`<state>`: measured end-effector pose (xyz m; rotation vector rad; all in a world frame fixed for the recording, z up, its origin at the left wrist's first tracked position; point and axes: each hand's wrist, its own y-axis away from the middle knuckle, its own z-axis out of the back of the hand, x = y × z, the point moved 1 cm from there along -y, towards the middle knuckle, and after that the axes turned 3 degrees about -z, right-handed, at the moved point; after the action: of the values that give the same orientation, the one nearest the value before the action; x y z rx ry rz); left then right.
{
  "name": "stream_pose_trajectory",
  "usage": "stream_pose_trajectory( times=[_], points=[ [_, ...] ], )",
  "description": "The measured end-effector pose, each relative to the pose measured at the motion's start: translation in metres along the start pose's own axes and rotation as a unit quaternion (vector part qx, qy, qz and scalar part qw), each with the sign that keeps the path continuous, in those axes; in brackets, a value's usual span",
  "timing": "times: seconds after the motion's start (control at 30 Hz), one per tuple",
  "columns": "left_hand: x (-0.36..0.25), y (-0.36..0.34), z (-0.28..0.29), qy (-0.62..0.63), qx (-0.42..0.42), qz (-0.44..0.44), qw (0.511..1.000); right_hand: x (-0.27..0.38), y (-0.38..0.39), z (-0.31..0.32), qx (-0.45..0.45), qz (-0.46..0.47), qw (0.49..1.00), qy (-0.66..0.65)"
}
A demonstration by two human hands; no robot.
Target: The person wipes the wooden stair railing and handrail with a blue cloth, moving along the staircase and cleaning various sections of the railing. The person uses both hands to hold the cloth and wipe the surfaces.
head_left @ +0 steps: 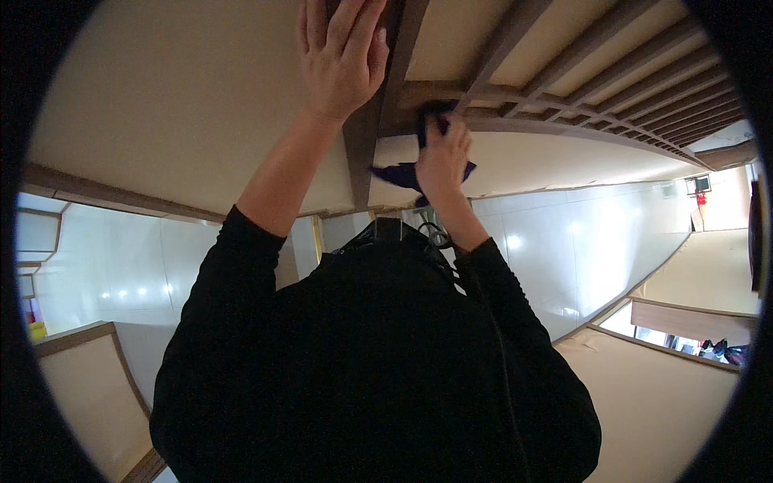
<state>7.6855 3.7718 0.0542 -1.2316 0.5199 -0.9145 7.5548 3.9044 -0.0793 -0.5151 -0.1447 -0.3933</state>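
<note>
My left hand is raised at the top of the view, its fingers stretched out, against the edge of a brown wooden post. No object shows in it. Just right of that post, my right hand is closed on a dark purple cloth. The cloth's loose ends hang out on both sides of the hand. Its upper, darker part is pressed at the lower corner of a brown wooden lattice. The fingertips of the right hand are slightly blurred.
Beige wall panel fills the upper left. A shiny pale floor runs behind me on both sides. A beige partition with brown trim stands at lower left, and another beige wall at lower right. A red object hangs far right.
</note>
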Motion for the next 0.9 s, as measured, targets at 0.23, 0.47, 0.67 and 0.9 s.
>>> stream_pose_trajectory(
  times=[0.23,0.47,0.67,0.9],
  points=[
    [0.001,0.0,-0.005,0.023,-0.023,-0.003,0.999,0.005,0.0,-0.005,-0.019,0.075,0.997,0.023],
    [-0.003,0.0,-0.005,0.007,0.003,-0.008,1.0,-0.019,0.026,0.018,0.128,-0.079,0.989,-0.011],
    [-0.002,0.004,-0.009,0.026,-0.024,0.004,0.999,0.01,0.018,0.034,-0.006,0.04,0.986,-0.163],
    [-0.006,-0.001,-0.012,0.021,-0.009,0.008,1.0,-0.042,0.004,-0.044,-0.065,0.08,0.982,-0.16]
  ],
)
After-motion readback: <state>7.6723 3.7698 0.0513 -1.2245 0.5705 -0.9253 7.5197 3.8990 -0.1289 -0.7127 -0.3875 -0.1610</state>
